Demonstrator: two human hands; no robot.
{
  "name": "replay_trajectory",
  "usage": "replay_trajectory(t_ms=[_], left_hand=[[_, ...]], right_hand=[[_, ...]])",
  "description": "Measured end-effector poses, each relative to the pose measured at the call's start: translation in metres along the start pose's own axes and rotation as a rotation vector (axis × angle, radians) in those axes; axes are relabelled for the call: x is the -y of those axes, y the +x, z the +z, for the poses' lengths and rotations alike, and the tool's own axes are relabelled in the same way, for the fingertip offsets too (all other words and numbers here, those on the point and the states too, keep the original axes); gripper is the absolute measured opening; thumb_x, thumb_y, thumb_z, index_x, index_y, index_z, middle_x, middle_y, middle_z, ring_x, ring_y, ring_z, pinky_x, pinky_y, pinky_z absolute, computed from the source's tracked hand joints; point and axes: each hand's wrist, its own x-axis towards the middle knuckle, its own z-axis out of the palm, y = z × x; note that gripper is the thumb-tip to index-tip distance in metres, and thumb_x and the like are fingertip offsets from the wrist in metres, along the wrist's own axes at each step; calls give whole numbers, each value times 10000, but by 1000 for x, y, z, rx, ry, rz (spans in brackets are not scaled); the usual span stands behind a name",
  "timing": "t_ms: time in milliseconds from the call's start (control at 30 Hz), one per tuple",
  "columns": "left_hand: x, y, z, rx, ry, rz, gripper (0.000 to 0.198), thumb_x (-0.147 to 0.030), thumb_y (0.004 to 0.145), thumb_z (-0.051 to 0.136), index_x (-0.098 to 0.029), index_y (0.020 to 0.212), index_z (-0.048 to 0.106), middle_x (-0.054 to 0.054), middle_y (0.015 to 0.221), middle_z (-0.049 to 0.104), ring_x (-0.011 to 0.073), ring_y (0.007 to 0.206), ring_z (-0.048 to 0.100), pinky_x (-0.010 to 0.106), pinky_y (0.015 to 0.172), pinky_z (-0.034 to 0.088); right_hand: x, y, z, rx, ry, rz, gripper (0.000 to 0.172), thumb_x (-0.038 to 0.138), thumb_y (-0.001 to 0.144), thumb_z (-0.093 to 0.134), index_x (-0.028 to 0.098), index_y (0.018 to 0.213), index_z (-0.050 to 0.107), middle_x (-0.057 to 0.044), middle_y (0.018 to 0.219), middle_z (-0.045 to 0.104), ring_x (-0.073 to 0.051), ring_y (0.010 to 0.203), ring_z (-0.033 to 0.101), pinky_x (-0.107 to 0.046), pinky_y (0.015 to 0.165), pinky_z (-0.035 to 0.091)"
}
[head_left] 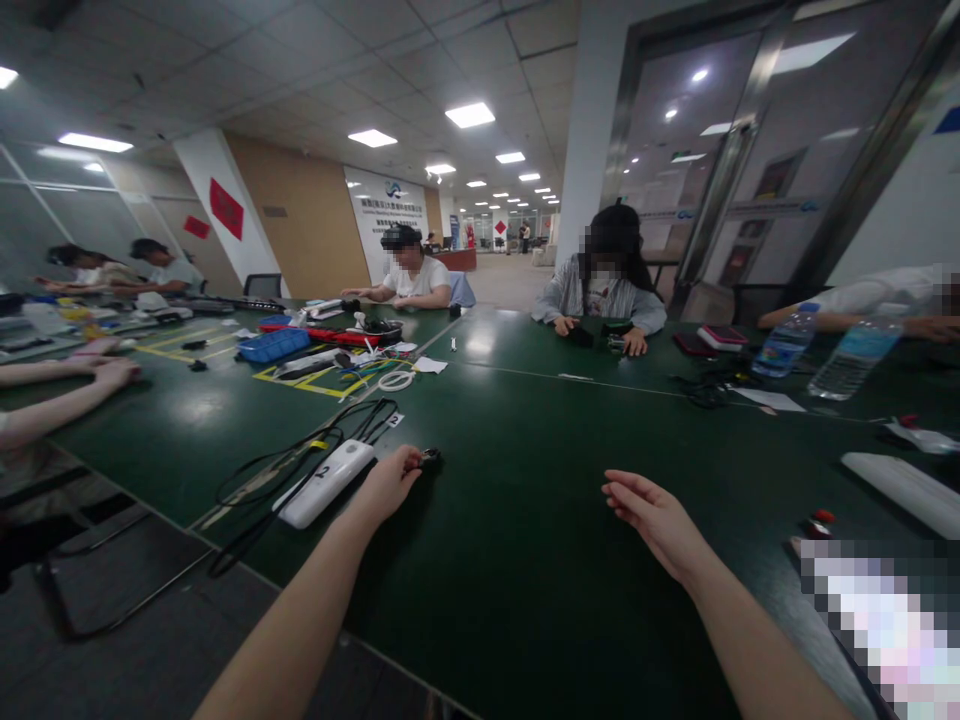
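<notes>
My left hand point(394, 482) is closed at the fingertips on a small dark object point(430, 459), low over the green table point(510, 560); its kind is too small to make out. Just left of that hand lies a white box point(324, 484) marked with a 2, with black cables point(281, 455) looped around it. My right hand point(651, 520) hovers above the table to the right, touching nothing that I can see. Its fingers are stretched out close together, and no object shows in them.
A blue basket point(274, 345) and a red tray point(345, 335) with tools and wires stand at the back left. Two plastic bottles point(855, 350) and a white bar point(904, 490) are on the right. Across the table sit two people point(600, 285); another person's arms point(67, 385) rest at left.
</notes>
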Motion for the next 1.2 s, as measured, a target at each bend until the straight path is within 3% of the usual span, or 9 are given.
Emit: replay_trajectory(t_ms=[400, 600, 767, 967, 1200], left_hand=[[-1, 1, -1, -10, 30, -9, 240, -248, 743, 452, -193, 946, 567, 43, 916, 640, 180, 865, 592, 297, 791, 448], [-3, 1, 2, -22, 16, -19, 420, -314, 744, 461, -159, 1135, 462, 42, 855, 632, 164, 771, 598, 277, 713, 460], [-4, 4, 4, -32, -10, -91, 367, -341, 770, 431, -149, 1058, 552, 85, 977, 632, 182, 880, 588, 290, 788, 445], [-12, 4, 2, -49, -33, -170, 323, -341, 770, 445, -156, 999, 578, 71, 914, 655, 185, 849, 600, 294, 774, 447], [-12, 3, 7, -107, -8, -163, 259, -342, 770, 452, -182, 938, 566, 49, 864, 646, 178, 807, 596, 280, 712, 448]], right_hand=[[1, 0, 1, 2, 5, 5, 311, 335, 662, 631, 237, 956, 614, -35, 912, 631, -198, 837, 572, -330, 748, 470], [-1, 2, -1, -2, 3, 12, 320, 341, 658, 633, 237, 960, 614, -35, 911, 628, -198, 834, 570, -330, 740, 470], [-4, 4, -2, 20, 7, -12, 333, 345, 670, 626, 226, 980, 603, -34, 904, 625, -185, 819, 566, -322, 736, 465], [-4, 3, -2, 12, 5, -3, 333, 349, 662, 633, 234, 973, 609, -36, 918, 628, -194, 831, 569, -327, 739, 469], [-6, 4, -3, 11, -4, -11, 324, 355, 666, 626, 244, 970, 609, -32, 918, 629, -193, 829, 571, -326, 736, 471]])
